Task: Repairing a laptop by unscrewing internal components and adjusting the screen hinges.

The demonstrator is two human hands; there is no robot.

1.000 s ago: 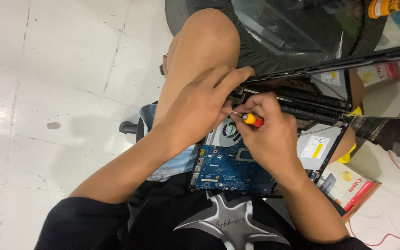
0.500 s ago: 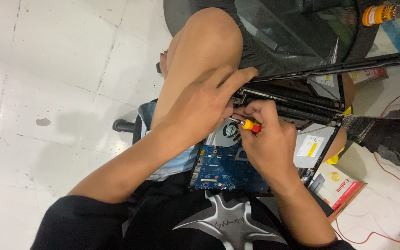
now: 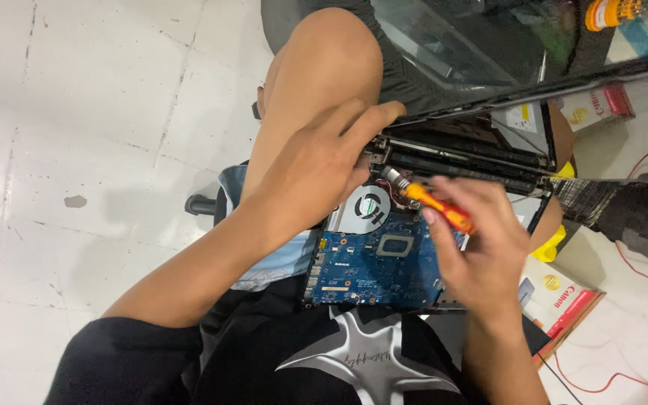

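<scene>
Right hand (image 3: 481,244) has pulled the orange screwdriver (image 3: 438,208) back (red-white box (image 3: 560,300) beside).

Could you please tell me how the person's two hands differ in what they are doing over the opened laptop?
The left hand lies flat, pressing on the laptop by its hinge corner, and holds no tool; the right hand grips an orange screwdriver. The left hand sits above the fan; the right hand hovers over the blue board. Both are bare.

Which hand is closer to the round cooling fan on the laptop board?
Left. The left hand rests right at the cooling fan, partly covering its left edge. The right hand holds an orange screwdriver off to the fan's right.
</scene>
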